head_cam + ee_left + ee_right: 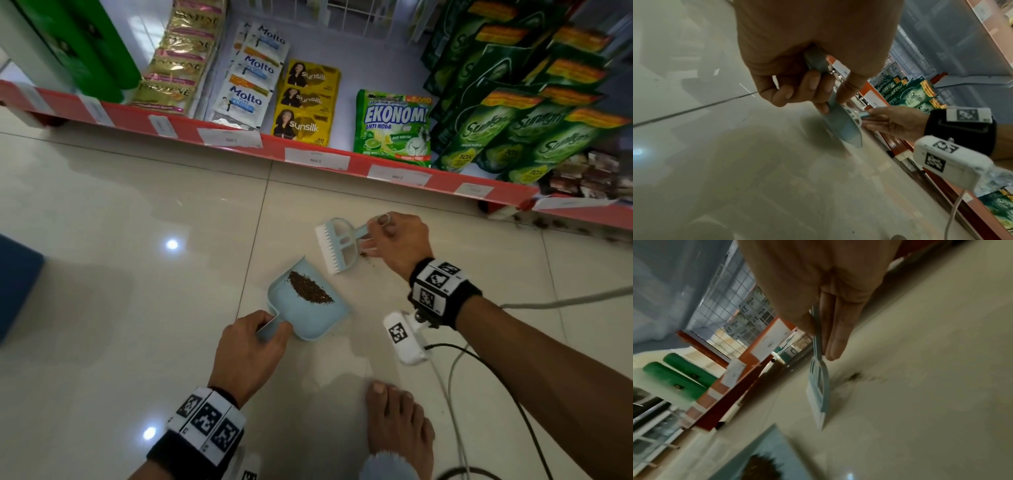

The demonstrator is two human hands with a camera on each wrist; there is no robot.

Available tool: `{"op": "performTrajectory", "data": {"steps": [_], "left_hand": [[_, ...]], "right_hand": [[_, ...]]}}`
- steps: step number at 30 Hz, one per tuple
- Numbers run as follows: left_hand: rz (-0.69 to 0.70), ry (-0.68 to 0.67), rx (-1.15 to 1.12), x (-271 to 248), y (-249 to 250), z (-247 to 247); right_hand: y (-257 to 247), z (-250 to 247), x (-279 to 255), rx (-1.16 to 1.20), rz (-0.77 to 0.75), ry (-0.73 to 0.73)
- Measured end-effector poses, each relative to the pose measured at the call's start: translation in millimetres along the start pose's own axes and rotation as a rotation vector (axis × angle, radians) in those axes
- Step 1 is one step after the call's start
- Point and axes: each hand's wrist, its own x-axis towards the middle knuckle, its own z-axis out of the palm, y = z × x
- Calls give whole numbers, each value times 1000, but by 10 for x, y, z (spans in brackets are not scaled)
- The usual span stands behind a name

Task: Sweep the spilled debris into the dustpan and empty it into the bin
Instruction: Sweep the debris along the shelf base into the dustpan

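Observation:
A pale blue dustpan (pixel 301 311) lies on the tiled floor with a dark heap of debris (pixel 310 287) in it. My left hand (pixel 251 346) grips the dustpan's handle (pixel 818 65); the pan (pixel 842 126) tilts to the floor. My right hand (pixel 394 246) pinches the handle of a small blue brush (pixel 337 245) with white bristles, held just above the floor beyond the pan. A little debris (pixel 364 255) remains on the floor under the right hand, seen as dark specks (pixel 854 376) beside the brush (pixel 819 391). The pan (pixel 781 456) shows at the bottom.
A low red-edged shelf (pixel 308 157) of sachets and green detergent packs runs along the back. A blue object (pixel 17 287) sits at the left edge. My bare foot (pixel 397 421) and cables (pixel 479 370) lie at the lower right. No bin is in view.

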Motion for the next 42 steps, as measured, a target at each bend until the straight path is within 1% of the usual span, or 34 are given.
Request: {"op": "performTrajectory", "data": {"steps": [3, 5, 6, 8, 10, 11, 13, 15, 16, 18, 22, 24, 29, 32, 34, 36, 38, 39, 42], "left_hand": [[-11, 2, 2, -7, -24, -11], [-18, 1, -5, 10, -31, -6], [-18, -2, -7, 23, -28, 2], [-4, -9, -9, 51, -8, 28], [19, -18, -14, 69, 11, 40], [31, -22, -14, 73, 17, 42], [39, -26, -2, 83, 14, 41], [33, -23, 9, 89, 5, 40], [31, -22, 11, 89, 5, 45], [32, -21, 14, 79, 14, 53], [41, -16, 14, 62, 26, 52], [38, -13, 14, 71, 31, 43], [51, -2, 0, 101, 54, 62], [60, -9, -3, 112, 57, 98], [58, -22, 7, 124, 64, 122], [59, -35, 11, 141, 86, 140], [56, -50, 16, 159, 118, 152], [57, -58, 19, 163, 136, 156], [68, -76, 30, 170, 176, 152]], "right_hand": [[171, -346, 56, -121, -55, 76], [199, -549, 61, -77, -62, 87], [190, -628, 55, -29, -70, 61], [122, -768, 40, 37, -106, -62], [17, -901, 17, 24, -132, -256], [-36, -965, 9, -32, -144, -353], [-114, -1033, 6, -234, -176, -516], [-137, -1007, 25, -432, -228, -621], [-129, -971, 48, -487, -252, -637], [-106, -894, 125, -514, -279, -598], [-84, -837, 307, -392, -276, -423], [-86, -846, 357, -351, -281, -369], [-163, -950, 318, -240, -247, -340], [-235, -1038, 265, -164, -312, -272], [-264, -1055, 251, -222, -414, -188], [-245, -1002, 241, -410, -555, -89], [-177, -892, 196, -578, -662, -43], [-131, -832, 154, -612, -680, -66], [22, -731, -21, -698, -730, -220]]}}
